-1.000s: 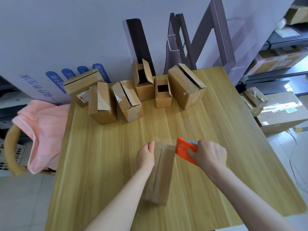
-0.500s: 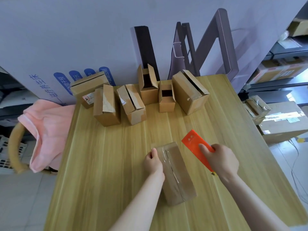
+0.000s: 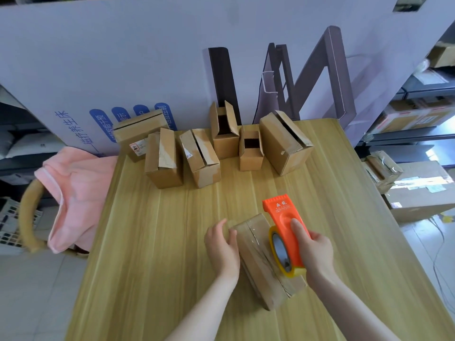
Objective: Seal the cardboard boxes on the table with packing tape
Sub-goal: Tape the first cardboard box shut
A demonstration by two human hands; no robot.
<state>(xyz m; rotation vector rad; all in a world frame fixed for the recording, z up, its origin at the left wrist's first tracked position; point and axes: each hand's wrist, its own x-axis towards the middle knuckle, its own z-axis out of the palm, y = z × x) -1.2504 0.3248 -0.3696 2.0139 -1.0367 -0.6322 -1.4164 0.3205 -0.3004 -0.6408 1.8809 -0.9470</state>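
Wooden table (image 3: 147, 254) fills the view, with six cardboard boxes (image 3: 163, 161) lined along its far edge, several of them gaping. A seventh box (image 3: 258, 267) lies near the front, tape glinting along its seam. The right hand (image 3: 317, 252) grips one orange tape dispenser (image 3: 285, 217) over the box's near end. The left hand (image 3: 222, 244) lays relaxed fingers against its side. Probably this strip is finishing. Next comes cutting the tape cleanly and fetching an open box.
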